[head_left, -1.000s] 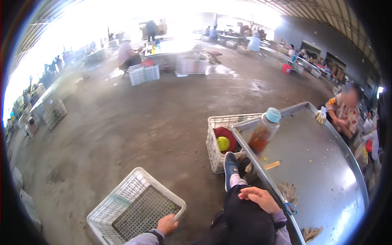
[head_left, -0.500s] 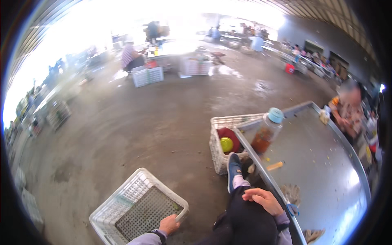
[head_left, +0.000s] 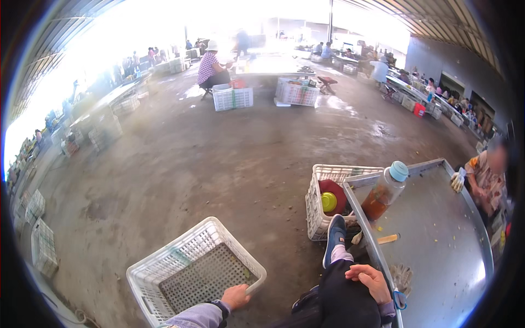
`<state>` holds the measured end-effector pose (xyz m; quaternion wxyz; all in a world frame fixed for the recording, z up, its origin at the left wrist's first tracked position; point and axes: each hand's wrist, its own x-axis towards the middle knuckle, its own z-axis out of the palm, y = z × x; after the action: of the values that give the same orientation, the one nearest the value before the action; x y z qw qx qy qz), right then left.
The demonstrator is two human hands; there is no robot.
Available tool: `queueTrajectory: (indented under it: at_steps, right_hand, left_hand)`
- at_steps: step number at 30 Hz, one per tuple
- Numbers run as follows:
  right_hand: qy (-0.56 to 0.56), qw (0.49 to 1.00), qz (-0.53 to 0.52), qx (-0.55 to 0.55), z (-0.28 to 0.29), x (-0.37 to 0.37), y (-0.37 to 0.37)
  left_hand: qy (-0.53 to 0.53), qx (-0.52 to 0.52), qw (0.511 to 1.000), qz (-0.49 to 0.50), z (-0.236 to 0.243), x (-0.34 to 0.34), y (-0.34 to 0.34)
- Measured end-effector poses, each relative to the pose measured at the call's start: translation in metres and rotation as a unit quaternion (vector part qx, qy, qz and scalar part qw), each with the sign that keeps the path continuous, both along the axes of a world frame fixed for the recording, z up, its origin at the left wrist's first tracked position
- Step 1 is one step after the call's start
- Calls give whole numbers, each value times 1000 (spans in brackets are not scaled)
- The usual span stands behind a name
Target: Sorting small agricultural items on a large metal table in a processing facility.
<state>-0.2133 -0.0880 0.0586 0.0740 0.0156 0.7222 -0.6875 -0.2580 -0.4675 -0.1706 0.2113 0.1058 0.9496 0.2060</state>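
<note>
At the lower left, a white plastic crate (head_left: pixel 180 254) with perforated sides sits tilted on the floor; only a few green bits show on its grid bottom. My left hand (head_left: pixel 236 296) is closed over the crate's near right rim. Resting above my knee, my right hand (head_left: pixel 372 281) holds nothing, its fingers loosely stretched and apart. Just right of it runs the rim of a metal table (head_left: pixel 437 240). On that table, close to my right hand, lie a pale work glove (head_left: pixel 402 277) and blue-handled scissors (head_left: pixel 400 299).
A bottle of reddish-brown liquid with a blue lid (head_left: pixel 385 191) and a wooden handle (head_left: pixel 388 239) are on the table. Beside it a white basket (head_left: pixel 320 210) holds a yellow-green bowl (head_left: pixel 328 201). A co-worker (head_left: pixel 486 175) sits at the far right; others work at distant tables.
The view has turned a little left, so the surroundings sit further right in the picture. My left hand stays on the crate rim, and my right hand stays by my knee.
</note>
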Motion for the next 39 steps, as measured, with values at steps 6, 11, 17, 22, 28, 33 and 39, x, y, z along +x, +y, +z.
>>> queueTrajectory:
  at_steps: [6, 11, 17, 22, 28, 33, 39]
  right_hand:
    - [3, 1000, -5, -8, 1, -1, -3]
    - [5, 1000, -11, -13, 0, 4, 4]
    - [-10, 999, 40, -33, -9, -10, 3]
    - [19, 999, 34, -18, -17, -7, 5]
    - [10, 998, 32, -49, -24, -4, 8]
    - [7, 996, 47, -70, -22, -6, 8]
    - [10, 997, 43, -60, -26, -5, 10]
  left_hand:
    - [3, 2, 1000, -3, 0, 1, -2]
    - [7, 0, 999, -42, 4, -5, 9]
    - [53, -11, 998, 24, -19, 1, -5]
    - [116, 27, 992, -44, -71, -3, -27]
    - [309, -64, 923, -218, -154, -19, -54]
    - [270, -40, 939, -209, -162, -21, -65]
    - [197, -15, 969, -147, -92, -10, -40]
